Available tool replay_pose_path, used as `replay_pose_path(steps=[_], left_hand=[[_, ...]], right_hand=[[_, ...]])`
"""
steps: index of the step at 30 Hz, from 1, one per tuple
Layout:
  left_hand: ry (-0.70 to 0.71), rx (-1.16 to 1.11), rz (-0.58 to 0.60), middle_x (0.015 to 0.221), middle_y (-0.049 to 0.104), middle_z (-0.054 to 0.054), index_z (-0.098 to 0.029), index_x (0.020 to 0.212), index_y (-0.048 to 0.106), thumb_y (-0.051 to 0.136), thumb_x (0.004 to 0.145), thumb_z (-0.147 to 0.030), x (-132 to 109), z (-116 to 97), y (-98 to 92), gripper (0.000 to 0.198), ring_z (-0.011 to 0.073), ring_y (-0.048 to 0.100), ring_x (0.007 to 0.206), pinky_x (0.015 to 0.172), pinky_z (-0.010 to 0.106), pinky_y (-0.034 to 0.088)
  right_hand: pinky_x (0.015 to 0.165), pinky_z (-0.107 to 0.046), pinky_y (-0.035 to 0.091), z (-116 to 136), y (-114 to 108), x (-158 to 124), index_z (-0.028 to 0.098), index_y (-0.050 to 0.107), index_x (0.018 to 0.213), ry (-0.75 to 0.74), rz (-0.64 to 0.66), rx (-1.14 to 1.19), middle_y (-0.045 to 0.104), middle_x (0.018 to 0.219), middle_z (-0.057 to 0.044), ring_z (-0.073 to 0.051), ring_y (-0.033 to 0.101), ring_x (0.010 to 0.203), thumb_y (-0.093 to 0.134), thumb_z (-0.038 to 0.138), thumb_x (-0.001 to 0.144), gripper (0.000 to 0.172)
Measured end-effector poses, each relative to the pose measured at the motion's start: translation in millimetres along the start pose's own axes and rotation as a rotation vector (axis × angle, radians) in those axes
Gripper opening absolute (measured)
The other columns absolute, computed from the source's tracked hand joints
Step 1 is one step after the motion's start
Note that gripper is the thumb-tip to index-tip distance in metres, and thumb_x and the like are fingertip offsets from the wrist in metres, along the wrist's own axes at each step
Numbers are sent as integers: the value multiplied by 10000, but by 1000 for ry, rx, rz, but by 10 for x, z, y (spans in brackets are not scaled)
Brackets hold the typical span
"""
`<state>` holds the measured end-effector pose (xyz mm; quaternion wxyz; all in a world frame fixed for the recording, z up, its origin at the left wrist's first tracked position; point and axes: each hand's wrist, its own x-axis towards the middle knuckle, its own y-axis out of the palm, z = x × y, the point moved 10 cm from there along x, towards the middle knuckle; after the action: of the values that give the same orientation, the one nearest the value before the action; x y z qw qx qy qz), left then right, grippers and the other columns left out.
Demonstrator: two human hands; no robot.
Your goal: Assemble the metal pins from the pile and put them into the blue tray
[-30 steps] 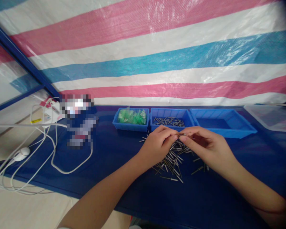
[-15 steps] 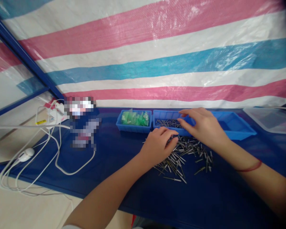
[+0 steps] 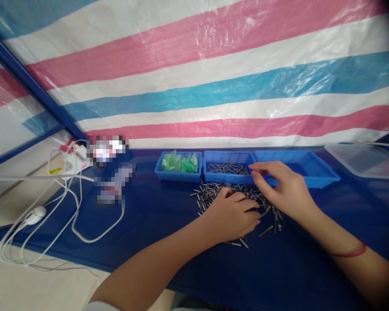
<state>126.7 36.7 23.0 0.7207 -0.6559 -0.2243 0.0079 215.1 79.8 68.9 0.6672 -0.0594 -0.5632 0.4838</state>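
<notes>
A heap of pop rivets (image 3: 209, 194) lies on the blue tabletop (image 3: 294, 263). My left hand (image 3: 235, 214) rests palm down over the heap, its fingers spread, and covers part of it. My right hand (image 3: 285, 185) hovers at the front right corner of the middle blue bin (image 3: 225, 177). Its thumb and fingertips come close together in a pinch; whether something small sits between them cannot be made out. Inside the middle bin lie more loose rivets (image 3: 228, 167). A few single rivets (image 3: 266, 231) are scattered at the heap's near edge.
To the left, a blue bin (image 3: 178, 176) holds green plastic packets (image 3: 180, 163). Another blue bin (image 3: 320, 172) stands on the right, beside a clear plastic tray (image 3: 363, 162). White cables (image 3: 76, 216) and a power strip (image 3: 73, 162) occupy the left end. Behind hangs a striped sheet (image 3: 194, 86).
My left hand has moved right and nearer over the heap, and its fingers have spread. My right hand has drawn back from above the middle bin, with its fingertips closer together.
</notes>
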Motion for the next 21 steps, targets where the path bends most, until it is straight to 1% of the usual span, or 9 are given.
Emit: replay_pose_path(steps=[2, 4, 7, 11, 13, 15, 17, 19, 21], left_hand=[[-27, -1, 4, 1124, 647, 1, -252, 983, 685, 435, 970, -372, -1, 14, 10, 278, 190, 519, 1016, 873, 400, 302], [-70, -7, 0, 1088, 646, 15, -240, 969, 682, 453, 957, -435, 12, 24, 21, 301, 204, 510, 1008, 851, 410, 301], [-116, -22, -7, 1046, 639, 13, -259, 976, 676, 477, 936, -484, 46, 3, 40, 303, 215, 498, 993, 815, 408, 298], [-126, -21, 10, 1004, 635, 5, -267, 916, 683, 500, 948, -376, 64, -52, 52, 215, 198, 495, 951, 805, 402, 289], [-130, -4, -3, 1004, 635, 7, -270, 921, 684, 491, 955, -330, 53, -67, 27, 205, 190, 493, 943, 806, 399, 288], [-94, -6, -42, 1042, 639, 11, -294, 1010, 676, 460, 971, -338, 40, -118, -9, 225, 188, 489, 962, 807, 393, 288], [-22, -27, -84, 1101, 638, 9, -320, 1098, 656, 419, 984, -396, 27, -207, -29, 274, 185, 486, 989, 809, 386, 290], [51, -40, -102, 1121, 639, 1, -324, 1098, 661, 392, 984, -456, 14, -294, -14, 320, 184, 491, 1000, 810, 384, 290], [81, -39, -95, 1095, 648, -4, -302, 1045, 679, 395, 981, -466, 8, -333, 22, 334, 183, 501, 985, 811, 388, 289]], right_hand=[[756, -378, 511, 18, -8, -8, 232, 628, 1001, 13, 6, 12, 684, 884, -46, -219, 624, 816, 546, 241, 880, 147], [750, -380, 512, 47, -19, -12, 231, 630, 995, 19, 6, 14, 684, 878, -46, -220, 625, 815, 545, 241, 880, 143], [756, -387, 512, 91, -37, -12, 227, 632, 993, 15, -4, 4, 686, 880, -50, -222, 622, 823, 546, 234, 879, 143], [761, -382, 511, 120, -36, -11, 218, 635, 992, 7, -8, 15, 688, 883, -52, -219, 619, 833, 551, 226, 880, 140], [760, -375, 509, 114, -29, -13, 213, 637, 992, 10, -3, 19, 688, 880, -52, -217, 620, 832, 551, 228, 882, 140], [754, -368, 509, 103, -24, -16, 211, 640, 994, 14, 1, 15, 689, 879, -51, -214, 622, 825, 551, 236, 882, 145], [751, -362, 508, 95, -31, -20, 211, 644, 991, 15, -2, 8, 691, 877, -49, -214, 626, 821, 552, 246, 882, 148], [760, -363, 507, 93, -43, -23, 213, 650, 984, 14, -9, 5, 693, 875, -50, -219, 632, 829, 554, 251, 879, 147], [760, -364, 507, 94, -52, -28, 214, 655, 977, 15, -15, 7, 695, 868, -50, -221, 633, 826, 557, 251, 877, 145]])
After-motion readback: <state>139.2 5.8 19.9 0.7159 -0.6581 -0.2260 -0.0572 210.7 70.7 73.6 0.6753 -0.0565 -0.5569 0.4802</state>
